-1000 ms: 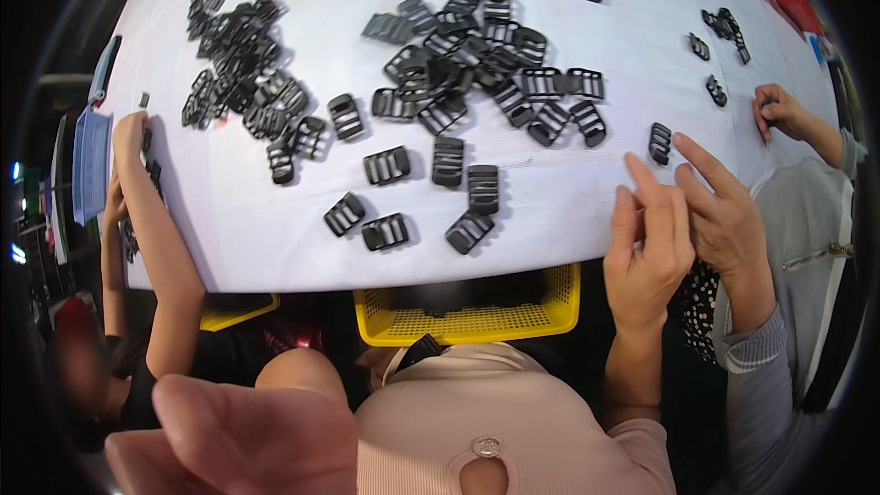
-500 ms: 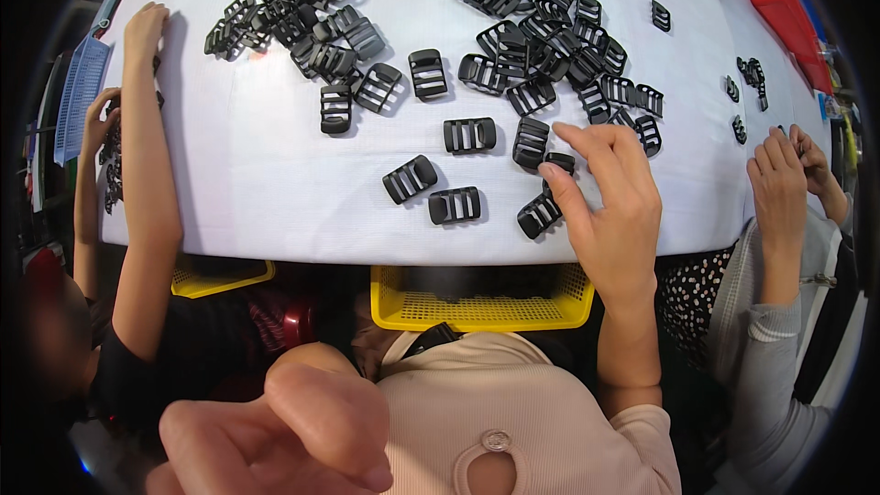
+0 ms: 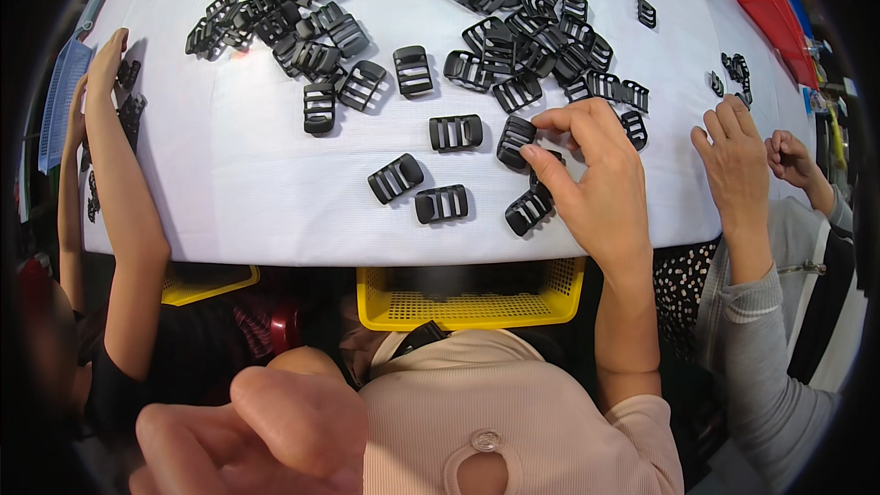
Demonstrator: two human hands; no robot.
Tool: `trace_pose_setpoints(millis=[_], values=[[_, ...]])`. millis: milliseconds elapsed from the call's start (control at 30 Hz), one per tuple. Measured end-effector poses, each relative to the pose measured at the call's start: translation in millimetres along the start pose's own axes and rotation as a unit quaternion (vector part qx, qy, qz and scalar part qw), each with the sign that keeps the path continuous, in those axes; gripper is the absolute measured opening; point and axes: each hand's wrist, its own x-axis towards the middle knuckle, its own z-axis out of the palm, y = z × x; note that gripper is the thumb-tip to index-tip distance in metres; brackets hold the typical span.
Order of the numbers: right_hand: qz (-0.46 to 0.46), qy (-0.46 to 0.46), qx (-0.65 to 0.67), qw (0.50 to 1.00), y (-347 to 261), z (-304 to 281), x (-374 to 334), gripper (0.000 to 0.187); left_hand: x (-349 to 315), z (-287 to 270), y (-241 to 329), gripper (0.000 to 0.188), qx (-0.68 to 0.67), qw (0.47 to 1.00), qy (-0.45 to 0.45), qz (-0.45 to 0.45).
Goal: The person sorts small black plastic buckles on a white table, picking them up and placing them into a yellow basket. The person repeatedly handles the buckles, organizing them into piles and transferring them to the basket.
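My right hand [image 3: 598, 179] is over the middle right of the table, thumb and index finger closed on the right side of a black ladder-lock buckle [image 3: 515, 142]. Part of another buckle shows under that hand, beside a tilted buckle [image 3: 529, 213]. Just left lie three separate buckles: one upper [image 3: 456, 133], one lower [image 3: 442, 204] and one tilted to the left [image 3: 395, 179]. My left hand [image 3: 261, 431] is raised close to the camera at the lower left, large and blurred, with curled fingers. Whatever it may hold is hidden.
Two heaps of black buckles lie on the white table [image 3: 275, 192], a left heap [image 3: 275, 9] and a right heap [image 3: 541, 37]. A yellow basket [image 3: 467, 319] sits below the table edge. Co-workers' hands are at the left [image 3: 105, 64] and right [image 3: 733, 147]; a red tray [image 3: 770, 14] stands far right.
My right hand has moved slightly up and left onto the buckle's side. The whole view has shifted a little. The co-worker's nearer hand at the right has moved away from their other hand.
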Motion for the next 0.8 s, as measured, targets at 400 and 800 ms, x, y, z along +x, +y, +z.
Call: trace_pose_setpoints(millis=[400, 800], values=[[0.054, -0.012, 0.071, 0.996, 7.1, -5.4, -5.0, 0.014, 13.8, 34.9, -19.9, 0.041, 0.060, 0.976, 0.167, 0.125], [0.128, -0.018, 0.209, 0.969, 13.1, -16.2, -3.4, 0.009, -6.7, 10.5, -15.0, 0.029, -0.019, 0.993, 0.079, 0.083]])
